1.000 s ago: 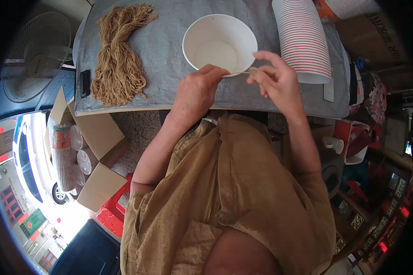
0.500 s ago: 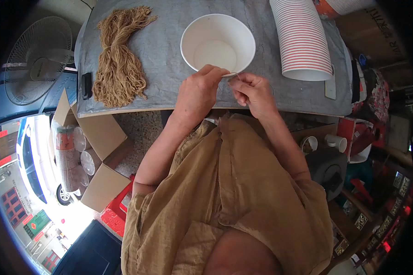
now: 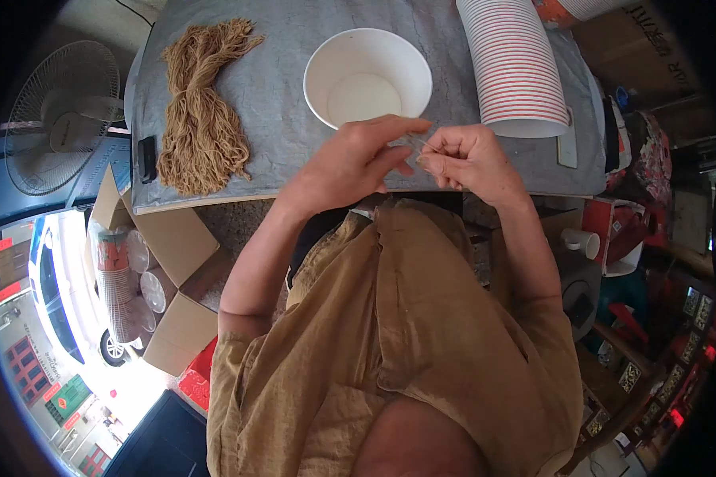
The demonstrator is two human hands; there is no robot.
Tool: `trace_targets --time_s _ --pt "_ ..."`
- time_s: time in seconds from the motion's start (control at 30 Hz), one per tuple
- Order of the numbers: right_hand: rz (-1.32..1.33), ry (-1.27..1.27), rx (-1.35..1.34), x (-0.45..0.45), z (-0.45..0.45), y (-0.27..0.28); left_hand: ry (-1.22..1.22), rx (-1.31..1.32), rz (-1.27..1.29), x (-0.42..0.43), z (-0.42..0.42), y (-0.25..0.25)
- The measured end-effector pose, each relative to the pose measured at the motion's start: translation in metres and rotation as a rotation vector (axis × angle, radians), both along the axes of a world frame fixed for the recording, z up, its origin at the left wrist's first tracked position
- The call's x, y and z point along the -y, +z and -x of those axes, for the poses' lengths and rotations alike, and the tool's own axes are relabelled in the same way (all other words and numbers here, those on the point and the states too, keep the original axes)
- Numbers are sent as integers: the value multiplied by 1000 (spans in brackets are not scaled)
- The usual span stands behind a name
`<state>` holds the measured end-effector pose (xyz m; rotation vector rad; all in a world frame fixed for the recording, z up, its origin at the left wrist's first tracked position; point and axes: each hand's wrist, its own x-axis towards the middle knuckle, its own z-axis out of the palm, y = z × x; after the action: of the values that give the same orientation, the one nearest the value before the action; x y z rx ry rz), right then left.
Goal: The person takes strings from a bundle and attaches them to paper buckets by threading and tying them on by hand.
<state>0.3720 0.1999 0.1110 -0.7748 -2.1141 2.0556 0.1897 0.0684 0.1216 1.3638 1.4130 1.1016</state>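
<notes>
A large white paper bucket [image 3: 368, 48] stands upright on the table, its open top facing me. My left hand [image 3: 354, 159] is just in front of its near rim, fingers stretched and apart, with no firm grip visible. To its right, my right hand [image 3: 476, 163] is closed in a pinch. A thin, pale, see-through strand [image 3: 415, 144] shows at its fingertips and runs toward my left hand; its exact kind is too fine to make out. Both hands hover near the table's front edge.
A tied bundle of brown yarn [image 3: 203, 119] lies on the left of the grey-covered table [image 3: 282, 103], beside a small black object [image 3: 147, 159]. A long stack of red-striped paper buckets [image 3: 517, 67] lies at right. An open cardboard box [image 3: 171, 246] holding cups stands below left.
My left hand has left the bucket's near rim, its fingers opening out. My right hand has moved slightly right and down, still pinched. The view has shifted a little.
</notes>
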Motion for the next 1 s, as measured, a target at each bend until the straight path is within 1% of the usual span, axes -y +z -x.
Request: trace_targets --time_s 0.03,0.1,0.2,0.3,0.33,0.4,0.5,0.6,0.7,0.8,0.9,1.0 --pt "-5 -1 -18 -3 0 1 -56 50 71 -4 0 1" --pt "-14 -8 -55 -8 -2 2 -45 131 118 -10 5 -9" --pt "-13 -201 -186 -7 -3 2 -37 284 159 -13 8 -16" --pt "-211 -284 -333 -3 -5 -10 -20 379 174 -15 10 -14" --pt "-257 -272 -359 -2 -5 -12 -11 398 178 -15 10 -13" --pt "-349 -249 -411 -2 -7 -14 -13 404 175 -16 11 -14" --pt "-508 -182 -337 -6 -6 -12 -11 411 181 -17 9 -15" --pt "-587 -160 -310 -3 -3 -5 -11 405 182 -18 8 -16" --pt "-557 -127 -275 -5 -4 -8 -4 397 179 -19 8 -17" --pt "-550 -174 -326 -4 -2 -12 5 385 154 -18 10 -20" --pt "-741 -189 -371 -5 2 -8 17 377 122 -17 12 -25" --pt "-812 -205 -420 -5 6 -6 24 394 123 -16 12 -25"
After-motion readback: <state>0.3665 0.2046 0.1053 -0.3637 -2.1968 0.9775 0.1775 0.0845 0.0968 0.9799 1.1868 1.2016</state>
